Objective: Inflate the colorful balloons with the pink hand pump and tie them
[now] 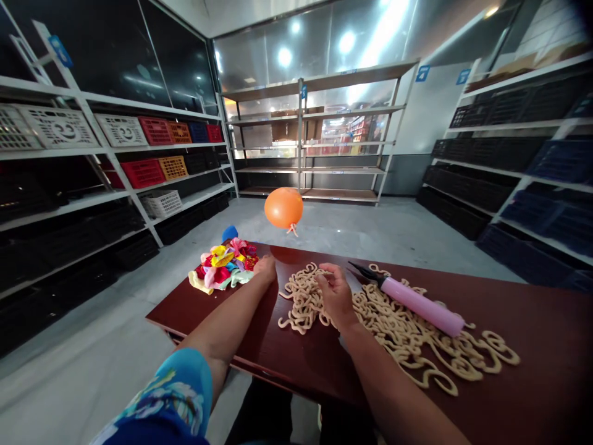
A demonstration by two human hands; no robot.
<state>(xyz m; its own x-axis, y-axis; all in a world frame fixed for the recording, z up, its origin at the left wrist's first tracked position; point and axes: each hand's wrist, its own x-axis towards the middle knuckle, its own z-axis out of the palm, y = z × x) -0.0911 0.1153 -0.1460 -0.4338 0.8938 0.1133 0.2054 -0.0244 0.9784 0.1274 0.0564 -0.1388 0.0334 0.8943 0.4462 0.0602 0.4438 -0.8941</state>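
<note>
An inflated, knotted orange balloon (283,209) is in the air above the far edge of the dark red table (546,346), touched by neither hand. My left hand (265,268) rests near the table's far edge, fingers curled, right beside a heap of limp coloured balloons (224,263). My right hand (334,293) hovers over a spread of beige curly plastic clips (407,334), fingers loosely bent with nothing visibly in them. A pink hand pump (417,301) with a black nozzle lies across the clips to the right of that hand.
Metal shelving lines the room: white, red and orange crates (152,172) on the left, dark crates (482,185) on the right, bare shelves (319,148) at the back. A grey concrete floor (83,346) surrounds the table.
</note>
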